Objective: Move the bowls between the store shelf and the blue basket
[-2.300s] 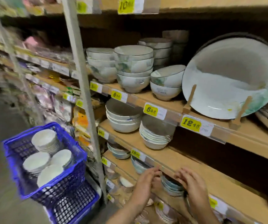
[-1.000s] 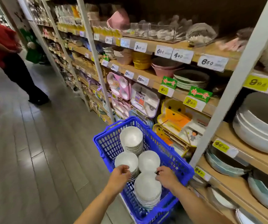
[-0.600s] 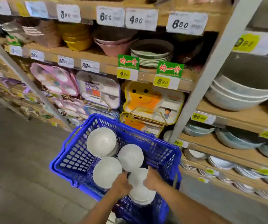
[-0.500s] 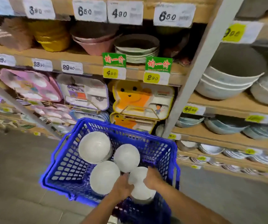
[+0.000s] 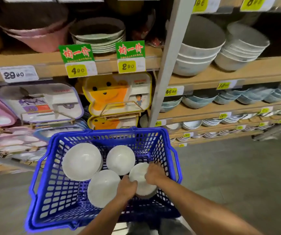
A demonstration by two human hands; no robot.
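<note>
Blue basket [image 5: 51,192] holding four white bowl stacks [image 5: 81,161], wooden shelf [image 5: 238,72] bearing grey bowls [image 5: 199,53]

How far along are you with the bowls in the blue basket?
Done: cannot tell from this view. In hand: the left hand and right hand grip the near-right bowl stack inside the blue basket. Left: the far-left stack, far-right stack and near-left stack sit beside it.

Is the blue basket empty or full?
Partly filled: the blue basket holds four piles of white bowls, mesh floor showing; left hand and right hand grip one pile.
</note>
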